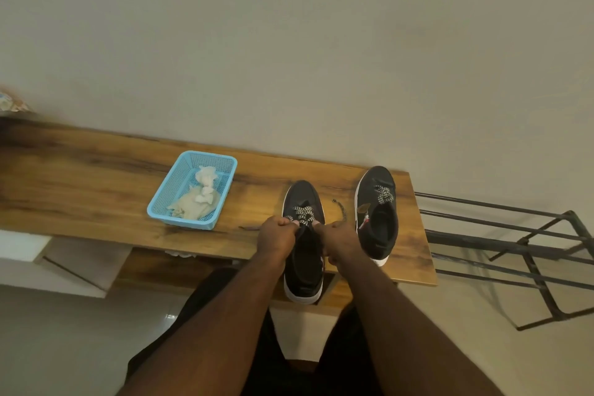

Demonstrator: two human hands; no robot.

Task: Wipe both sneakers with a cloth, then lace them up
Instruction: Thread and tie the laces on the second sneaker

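Two black sneakers stand on the wooden table [96, 183], toes toward the wall. The left hand [278, 236] and right hand [337, 239] meet over the near sneaker [303, 267], whose heel overhangs the table's front edge. The fingers [289, 222] of each hand are curled and pinching the black-and-white lace [303, 214] just beyond the knuckles, one hand on each side of the tongue. A loose lace end [340, 210] lies on the table just right of the right hand's fingers. The other sneaker [377, 212] stands farther right, its lace knotted low. Well left of the left hand's fingers, a blue basket [160, 206] holds the crumpled cloth [196, 202].
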